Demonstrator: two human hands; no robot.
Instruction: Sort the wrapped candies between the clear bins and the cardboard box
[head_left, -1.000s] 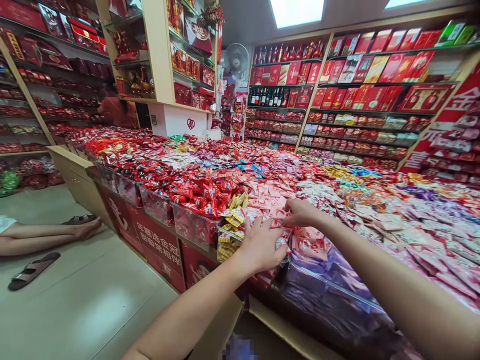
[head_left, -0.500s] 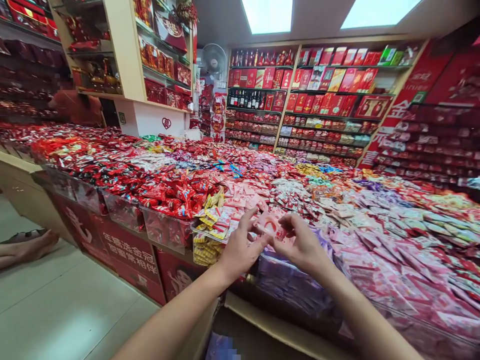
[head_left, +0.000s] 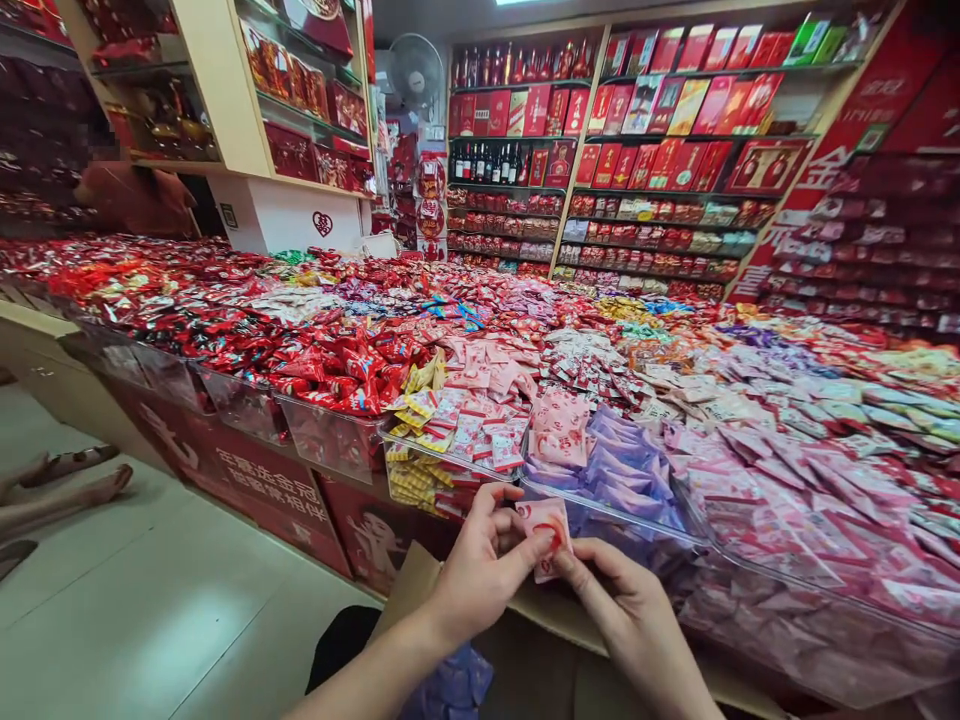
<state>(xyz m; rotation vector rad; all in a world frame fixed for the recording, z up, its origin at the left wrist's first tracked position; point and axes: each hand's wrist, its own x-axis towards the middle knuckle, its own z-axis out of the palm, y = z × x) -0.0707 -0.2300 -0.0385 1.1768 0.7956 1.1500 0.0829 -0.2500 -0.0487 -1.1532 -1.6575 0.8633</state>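
Between my hands is a small square pink candy packet [head_left: 537, 514] with red print. My left hand [head_left: 480, 560] grips its left side, thumb across the front. My right hand [head_left: 619, 590] pinches the lower right edge with thumb and fingers. Just beyond, purple packets [head_left: 626, 465] and several pink packets [head_left: 559, 428] fill a clear plastic bin. To its left, another bin has yellow packets [head_left: 420, 485] and white-and-pink ones. Below my hands, more purple packets [head_left: 459, 680] lie in a cardboard box [head_left: 412, 580], partly hidden by my left forearm.
Heaped wrapped sweets [head_left: 337, 370] cover the long counter. Pink packets [head_left: 772, 510] fill the bins on the right. Shelves of red boxes [head_left: 667, 165] and bottles stand behind, near a fan [head_left: 415, 72]. A person [head_left: 135, 195] is at the far left; feet [head_left: 90, 485] show on the tiled floor.
Both hands have come down and closer to me with the pink packet, from over the bins to in front of them. The view has tilted downward, showing more of the cardboard box.
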